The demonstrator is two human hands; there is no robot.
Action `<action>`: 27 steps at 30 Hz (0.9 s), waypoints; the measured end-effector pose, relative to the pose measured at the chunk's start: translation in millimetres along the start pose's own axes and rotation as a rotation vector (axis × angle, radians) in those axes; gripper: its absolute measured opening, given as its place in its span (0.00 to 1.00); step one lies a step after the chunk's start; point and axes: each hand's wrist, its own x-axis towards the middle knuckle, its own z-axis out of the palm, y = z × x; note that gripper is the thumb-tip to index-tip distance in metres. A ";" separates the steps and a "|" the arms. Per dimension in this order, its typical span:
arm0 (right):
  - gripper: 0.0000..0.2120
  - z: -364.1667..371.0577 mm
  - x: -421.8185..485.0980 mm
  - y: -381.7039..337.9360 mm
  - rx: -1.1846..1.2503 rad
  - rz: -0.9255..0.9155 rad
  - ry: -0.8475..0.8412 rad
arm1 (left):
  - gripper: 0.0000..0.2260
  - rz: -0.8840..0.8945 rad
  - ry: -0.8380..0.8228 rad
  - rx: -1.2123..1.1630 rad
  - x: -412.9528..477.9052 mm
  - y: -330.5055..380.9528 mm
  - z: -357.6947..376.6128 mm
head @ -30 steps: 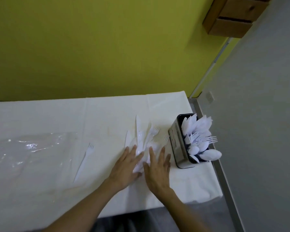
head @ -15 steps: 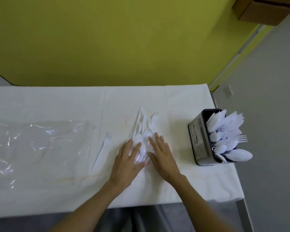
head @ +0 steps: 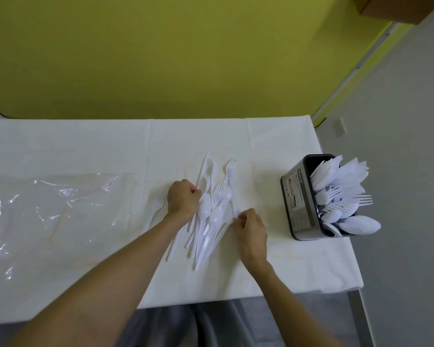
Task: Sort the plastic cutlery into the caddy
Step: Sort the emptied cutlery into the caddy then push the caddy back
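A loose pile of white plastic cutlery (head: 212,214), spoons, forks and knives, lies fanned on the white tablecloth at mid-table. My left hand (head: 183,202) is curled against the pile's left side, fingers closed on the pieces by a spoon bowl. My right hand (head: 251,227) sits at the pile's right edge, its fingertips pinched on a handle there. One fork (head: 158,205) lies alone just left of my left hand. The dark metal caddy (head: 295,196) stands near the table's right edge, crowded with upright white forks, spoons and knives.
A crumpled clear plastic sheet (head: 48,211) covers the table's left part. The table's right edge (head: 336,221) runs just behind the caddy, with grey floor beyond. A yellow wall backs the table. My lap shows below the front edge.
Both hands lay flat on the pile before. Now they have drawn apart to its two sides with fingers curled in, and the spoons in the middle are uncovered.
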 end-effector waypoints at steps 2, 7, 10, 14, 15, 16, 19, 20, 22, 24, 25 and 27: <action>0.02 -2.6 7.5 -0.6 0.004 0.013 -0.012 | 0.10 -0.002 -0.004 -0.012 -5.1 -5.1 -4.3; 0.03 -17.1 9.2 6.7 0.068 0.156 0.066 | 0.03 -0.082 0.091 -0.227 -37.2 -7.6 -25.9; 0.05 -19.2 1.5 13.6 0.025 0.168 0.066 | 0.02 -0.079 0.042 -0.205 -59.3 -24.5 -25.2; 0.13 -6.4 -14.0 3.3 -0.044 0.092 -0.021 | 0.05 0.005 0.023 -0.107 -84.2 -39.8 -13.3; 0.15 -0.4 -17.5 0.2 -0.043 0.089 -0.084 | 0.07 0.050 0.007 -0.080 -91.2 -40.7 -8.9; 0.16 5.4 -19.7 -2.7 -0.025 0.097 -0.128 | 0.09 0.098 -0.015 -0.042 -98.0 -40.9 -4.2; 0.15 17.0 -15.7 -9.8 0.023 0.127 -0.134 | 0.11 0.192 -0.048 0.059 -111.2 -41.1 6.4; 0.15 17.9 -12.7 -12.7 0.023 0.129 -0.131 | 0.10 0.186 -0.046 0.048 -111.4 -41.1 7.9; 0.14 15.5 -5.5 -16.9 0.035 0.138 -0.140 | 0.09 0.163 -0.034 0.005 -108.5 -40.2 8.8; 0.12 9.4 2.7 -16.4 0.032 0.148 -0.134 | 0.09 0.161 -0.035 -0.016 -105.7 -39.4 8.0; 0.12 4.8 7.5 -14.8 0.022 0.152 -0.128 | 0.09 0.167 -0.037 -0.030 -104.9 -39.2 7.6; 0.11 -4.7 17.7 -9.0 0.008 0.156 -0.116 | 0.09 0.170 -0.042 -0.049 -105.2 -40.2 6.3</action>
